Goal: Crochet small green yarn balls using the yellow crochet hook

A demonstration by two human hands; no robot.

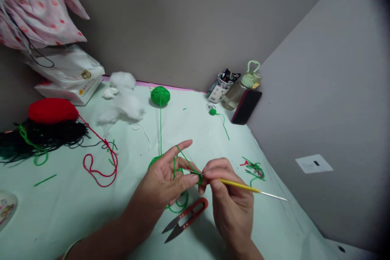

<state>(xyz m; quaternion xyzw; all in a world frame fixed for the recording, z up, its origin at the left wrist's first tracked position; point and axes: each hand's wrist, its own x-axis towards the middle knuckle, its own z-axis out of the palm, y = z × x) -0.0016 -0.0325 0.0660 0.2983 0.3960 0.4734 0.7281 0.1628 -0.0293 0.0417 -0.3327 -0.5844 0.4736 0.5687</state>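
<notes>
My right hand is closed in a pinch on a yellow-handled crochet hook, whose metal tip points left into a small green crochet piece. My left hand pinches that green piece between thumb and fingers, forefinger raised, with green yarn looped over it. The strand runs back across the table to a green yarn ball. Red thread snips lie on the table just below my hands.
On the pale green table: a red yarn ball with loose red strand, black yarn, white stuffing, yarn scraps. At the back: a pen cup, water bottle, dark phone, plastic bags.
</notes>
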